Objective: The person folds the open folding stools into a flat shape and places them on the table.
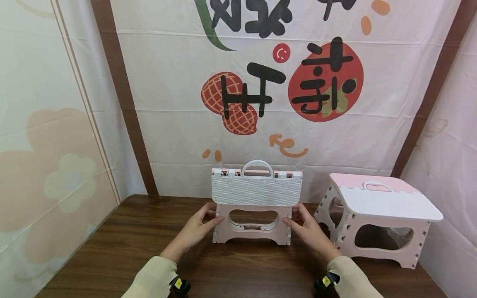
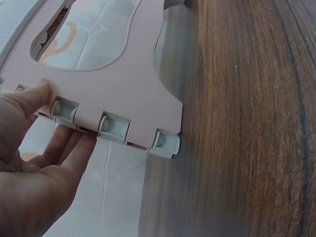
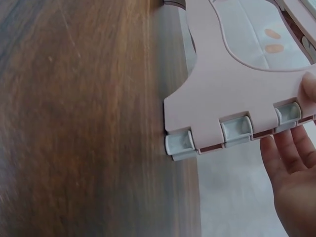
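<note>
A pink and white folding stool [image 1: 256,190], folded flat, stands upright on the table with its white carry handle at the top. My left hand [image 1: 199,227] grips its left edge, thumb on the pink leg panel and fingers behind. On the opposite edge my right hand [image 1: 306,228] holds the panel the same way. In the left wrist view the left thumb and fingers pinch the pink leg panel [image 2: 128,91] beside its white hinge clips. The right wrist view has the right fingers [image 3: 291,153] behind the hinged edge, the thumb partly cut off by the frame.
A second folding stool [image 1: 387,207], unfolded, stands on the table to the right, with a pink and white top. The brown wooden table [image 1: 149,236] reaches back to a printed fabric curtain [image 1: 167,124]. More fabric [image 1: 447,136] hangs at the right side.
</note>
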Demonstrator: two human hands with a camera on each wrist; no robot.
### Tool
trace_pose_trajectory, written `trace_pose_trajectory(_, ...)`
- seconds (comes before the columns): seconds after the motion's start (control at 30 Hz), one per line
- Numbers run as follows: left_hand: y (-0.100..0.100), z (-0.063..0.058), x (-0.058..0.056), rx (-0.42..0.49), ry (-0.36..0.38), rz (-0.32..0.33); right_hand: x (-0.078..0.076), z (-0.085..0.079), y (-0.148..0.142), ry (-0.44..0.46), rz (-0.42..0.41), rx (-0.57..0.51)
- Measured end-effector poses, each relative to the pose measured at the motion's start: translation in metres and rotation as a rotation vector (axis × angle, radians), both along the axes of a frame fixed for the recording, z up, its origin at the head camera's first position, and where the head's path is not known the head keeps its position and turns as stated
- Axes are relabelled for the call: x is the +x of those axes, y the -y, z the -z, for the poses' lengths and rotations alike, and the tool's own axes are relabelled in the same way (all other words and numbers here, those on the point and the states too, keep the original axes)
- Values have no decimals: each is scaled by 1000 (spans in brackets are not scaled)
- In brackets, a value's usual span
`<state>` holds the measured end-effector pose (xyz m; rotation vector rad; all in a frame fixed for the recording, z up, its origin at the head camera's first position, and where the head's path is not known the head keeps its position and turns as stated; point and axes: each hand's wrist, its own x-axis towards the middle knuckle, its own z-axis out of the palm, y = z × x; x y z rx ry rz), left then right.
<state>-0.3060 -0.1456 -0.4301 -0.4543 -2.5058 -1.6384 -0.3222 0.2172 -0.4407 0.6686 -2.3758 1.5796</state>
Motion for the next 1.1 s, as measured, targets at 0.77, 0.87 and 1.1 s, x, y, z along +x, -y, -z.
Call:
trace_pose_trajectory(0.77, 0, -4, 5, -35, -48, -29, 5, -2, 0, -43, -5, 9)
trace_pose_trajectory(0.87, 0, -5, 5, -30, -49, -26, 6, -3, -1, -26, 2, 22)
trace_pose_trajectory(1.1, 0, -7, 8, -3, -32, -39, 8, -12, -1, -8, 12, 24)
